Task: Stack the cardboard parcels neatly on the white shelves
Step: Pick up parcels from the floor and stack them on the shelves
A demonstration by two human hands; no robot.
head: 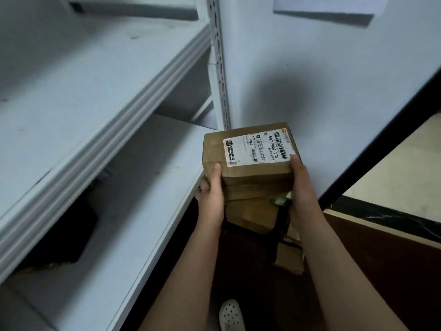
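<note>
White shelves, two tiers in view: upper shelf fills the left of the frame; lower shelf runs beneath it, its right end near the hands. Both surfaces bare where visible.

Perforated upright, white, at the right end of the shelving, against a pale wall.

Dark object in shadow below the lower shelf; too dim to identify.

Loose parcels, brown cardboard, lying low between the forearms, below the held one; a further piece of cardboard nearer the floor.

Held parcel, brown cardboard, carried level in the air just right of the lower shelf's end, not resting on either tier. A seam along its near face may mark a second, thinner parcel under it; the blur leaves this uncertain.

Left hand: grips the parcel's left edge, thumb on top, fingers wrapped underneath.

Right hand: grips the right edge likewise, thumb touching the label corner.

Shipping label, white with barcodes, on the parcel's top face.

White perforated shoe at the bottom edge.
</note>
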